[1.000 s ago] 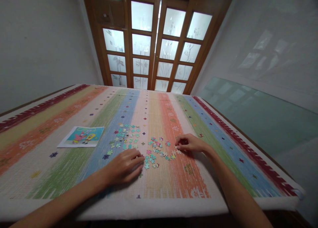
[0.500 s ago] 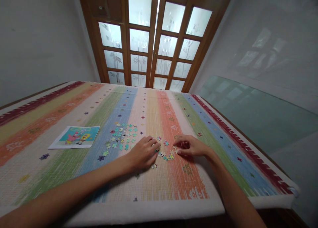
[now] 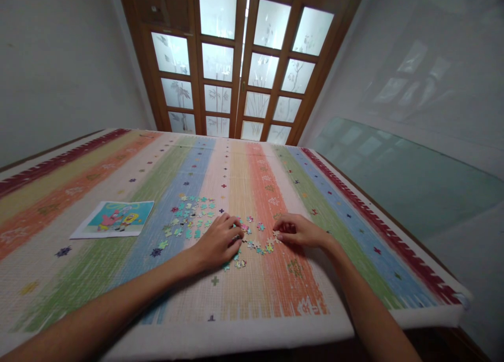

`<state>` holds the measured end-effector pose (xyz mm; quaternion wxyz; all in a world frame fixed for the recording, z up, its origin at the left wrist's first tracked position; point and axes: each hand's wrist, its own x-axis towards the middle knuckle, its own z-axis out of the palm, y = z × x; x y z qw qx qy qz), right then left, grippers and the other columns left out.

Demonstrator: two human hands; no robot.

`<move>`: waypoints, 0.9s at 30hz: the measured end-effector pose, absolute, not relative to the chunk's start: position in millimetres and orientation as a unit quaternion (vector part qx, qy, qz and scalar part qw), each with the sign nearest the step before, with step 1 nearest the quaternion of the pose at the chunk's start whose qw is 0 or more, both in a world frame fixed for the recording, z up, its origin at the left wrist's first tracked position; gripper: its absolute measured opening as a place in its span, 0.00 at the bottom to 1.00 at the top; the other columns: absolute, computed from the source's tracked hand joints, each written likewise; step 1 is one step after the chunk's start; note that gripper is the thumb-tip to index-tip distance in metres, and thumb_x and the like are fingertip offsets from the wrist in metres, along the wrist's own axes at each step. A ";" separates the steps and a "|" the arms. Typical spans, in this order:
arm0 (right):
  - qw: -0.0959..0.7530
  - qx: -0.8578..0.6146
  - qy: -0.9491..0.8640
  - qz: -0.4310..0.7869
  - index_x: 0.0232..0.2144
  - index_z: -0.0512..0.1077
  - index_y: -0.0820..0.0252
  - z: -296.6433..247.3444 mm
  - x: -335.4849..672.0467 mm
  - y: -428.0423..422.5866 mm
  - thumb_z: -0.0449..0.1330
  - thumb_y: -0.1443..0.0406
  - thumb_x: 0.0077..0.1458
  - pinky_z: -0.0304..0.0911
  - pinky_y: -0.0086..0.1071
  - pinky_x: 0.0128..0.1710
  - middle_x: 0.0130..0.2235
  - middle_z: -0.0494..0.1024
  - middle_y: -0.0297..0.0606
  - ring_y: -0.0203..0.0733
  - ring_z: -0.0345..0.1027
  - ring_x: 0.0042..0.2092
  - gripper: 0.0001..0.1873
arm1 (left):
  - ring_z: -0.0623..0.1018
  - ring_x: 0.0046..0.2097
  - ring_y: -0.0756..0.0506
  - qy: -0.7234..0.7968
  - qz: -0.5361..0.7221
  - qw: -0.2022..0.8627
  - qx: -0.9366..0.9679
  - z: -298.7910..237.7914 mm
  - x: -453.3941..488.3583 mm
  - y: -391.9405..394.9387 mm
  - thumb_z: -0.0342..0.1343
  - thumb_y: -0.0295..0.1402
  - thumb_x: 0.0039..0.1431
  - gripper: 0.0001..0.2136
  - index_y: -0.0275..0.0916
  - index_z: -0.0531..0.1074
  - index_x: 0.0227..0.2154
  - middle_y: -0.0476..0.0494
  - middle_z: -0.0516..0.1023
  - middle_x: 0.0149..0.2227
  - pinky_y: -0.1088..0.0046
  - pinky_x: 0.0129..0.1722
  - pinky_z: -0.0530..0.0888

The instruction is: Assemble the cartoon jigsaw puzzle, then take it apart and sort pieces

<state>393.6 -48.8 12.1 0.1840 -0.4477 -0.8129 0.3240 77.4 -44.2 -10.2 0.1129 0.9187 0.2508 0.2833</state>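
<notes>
My right hand (image 3: 302, 230) has its thumb and fingertips closed on a small jigsaw puzzle piece (image 3: 276, 236) at the right end of a curved row of joined puzzle pieces (image 3: 258, 246). To the left of that row, my left hand (image 3: 220, 240) rests low over the cloth with curled fingers. Its fingertips come down among loose pieces, and what lies under them is hidden. Two small pieces (image 3: 260, 226) sit between the hands, a little farther back. Near my left wrist lies a small cluster of pieces (image 3: 240, 264).
Beyond my left hand, many loose puzzle pieces (image 3: 192, 215) lie in loose rows. A printed cartoon picture (image 3: 118, 218) is flat on the striped tablecloth (image 3: 244, 299) at the left. Wooden glass-paned doors (image 3: 240, 89) stand behind the table, with walls on both sides.
My left hand has drawn left, away from the curved row, uncovering a few pieces beside it. The right hand stays at the row's right end. The view has shifted slightly.
</notes>
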 end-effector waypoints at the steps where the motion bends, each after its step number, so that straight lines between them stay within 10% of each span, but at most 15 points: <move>1: 0.184 -0.449 -0.812 0.325 0.37 0.77 0.60 12.0 393.4 -49.1 0.64 0.58 0.60 0.61 0.31 0.32 0.31 0.76 0.36 0.38 0.66 0.32 0.11 | 0.71 0.47 0.40 0.249 0.285 0.119 0.918 -9.2 77.6 -44.5 0.53 0.27 0.66 0.06 0.38 0.75 0.36 0.41 0.76 0.43 0.56 0.51 0.70; 15: 0.222 -0.531 -0.789 0.216 0.31 0.76 0.60 8.5 364.4 -48.4 0.63 0.64 0.61 0.59 0.31 0.32 0.30 0.77 0.38 0.38 0.67 0.31 0.07 | 0.70 0.48 0.38 0.266 0.287 0.141 0.909 -10.4 82.8 -45.2 0.53 0.28 0.67 0.06 0.39 0.76 0.38 0.40 0.75 0.44 0.55 0.53 0.70; 27: 0.144 -0.468 -0.793 0.363 0.33 0.76 0.61 15.8 394.6 -52.0 0.68 0.58 0.53 0.58 0.28 0.28 0.28 0.73 0.33 0.35 0.63 0.29 0.12 | 0.70 0.47 0.39 0.231 0.273 0.127 0.925 -6.1 97.1 -58.6 0.55 0.32 0.69 0.07 0.39 0.78 0.41 0.40 0.74 0.44 0.57 0.51 0.71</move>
